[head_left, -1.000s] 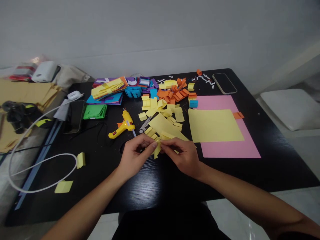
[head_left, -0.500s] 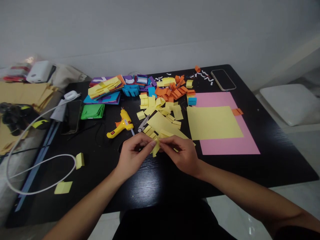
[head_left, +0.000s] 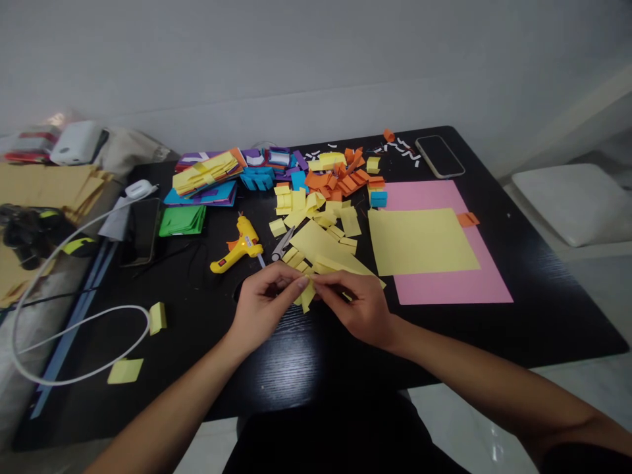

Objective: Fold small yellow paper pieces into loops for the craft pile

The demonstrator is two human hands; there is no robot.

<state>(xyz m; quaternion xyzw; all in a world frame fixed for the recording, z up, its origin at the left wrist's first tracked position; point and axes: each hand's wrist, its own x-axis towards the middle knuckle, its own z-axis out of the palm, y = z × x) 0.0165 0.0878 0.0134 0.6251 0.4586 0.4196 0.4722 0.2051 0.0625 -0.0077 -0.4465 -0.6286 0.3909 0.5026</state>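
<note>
My left hand (head_left: 264,306) and my right hand (head_left: 358,304) meet over the black table (head_left: 306,368), both pinching a small folded yellow paper piece (head_left: 307,295) between their fingertips. Just behind the hands lie a cut yellow sheet (head_left: 326,247) and several loose folded yellow strips (head_left: 316,210). A pair of scissors (head_left: 283,245) and a yellow glue gun (head_left: 238,246) rest a little beyond my left hand.
A yellow sheet (head_left: 421,240) lies on a pink sheet (head_left: 451,283) at the right. Orange pieces (head_left: 340,181), blue pieces (head_left: 261,179), a coloured paper stack (head_left: 207,176) and green paper (head_left: 182,220) fill the back. A phone (head_left: 439,157) lies far right; a white cable (head_left: 74,316) loops at left.
The hands keep pinching the yellow piece with only tiny finger movements. The view has shifted slightly upward.
</note>
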